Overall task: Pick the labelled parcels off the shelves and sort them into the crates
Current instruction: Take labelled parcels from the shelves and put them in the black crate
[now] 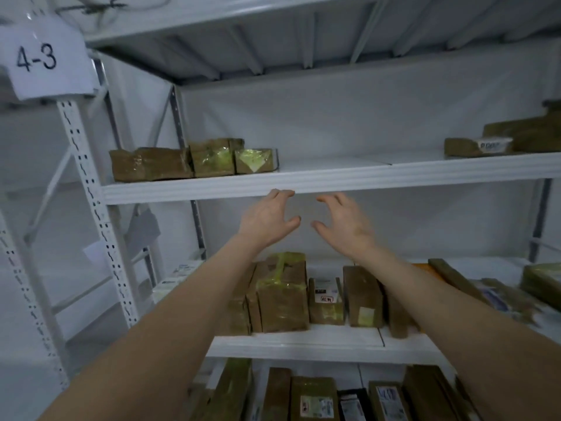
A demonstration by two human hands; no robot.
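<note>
Both my arms reach up in front of a white shelf rack. My left hand and my right hand hang side by side just below the front edge of the upper shelf, fingers spread and loosely bent, holding nothing. Three brown taped parcels sit at the left of that shelf, up and left of my left hand. On the middle shelf below my hands stand several brown parcels, one small with a white label.
More parcels lie at the right end of the upper shelf and on the bottom shelf. A paper sign reading 4-3 hangs on the perforated upright at the left. No crates are in view.
</note>
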